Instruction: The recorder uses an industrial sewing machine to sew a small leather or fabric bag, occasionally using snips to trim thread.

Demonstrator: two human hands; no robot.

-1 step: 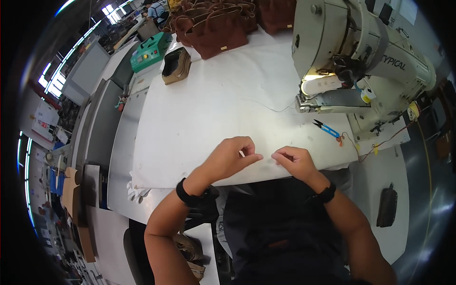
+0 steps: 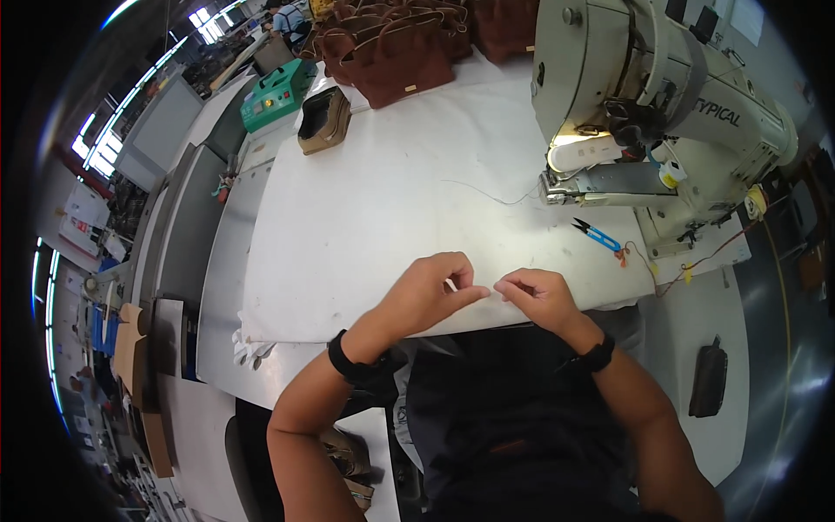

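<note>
My left hand (image 2: 435, 291) is above the front edge of the white-covered table (image 2: 374, 217), fingers curled round and the thumb pointing toward the other hand. Close on its right, my right hand (image 2: 541, 298) has thumb and forefinger pressed together. Only a narrow gap parts the two sets of fingertips. Anything they pinch is too small to make out. Blue thread snips (image 2: 597, 235) lie beyond my right hand, beside an orange cord. A thin dark thread (image 2: 496, 198) trails over the cloth to the sewing machine (image 2: 600, 178).
Brown handbags (image 2: 396, 65) stand at the back, near a small tan open pouch (image 2: 326, 122) and a green device (image 2: 270, 97). The sewing machine fills the far right. A dark pouch (image 2: 709, 380) lies at right. Cardboard boxes (image 2: 130, 357) stand at left. Another person (image 2: 285, 19) is far off.
My left hand has shifted slightly right, bringing its thumb closer to my right fingertips. My right hand has barely moved.
</note>
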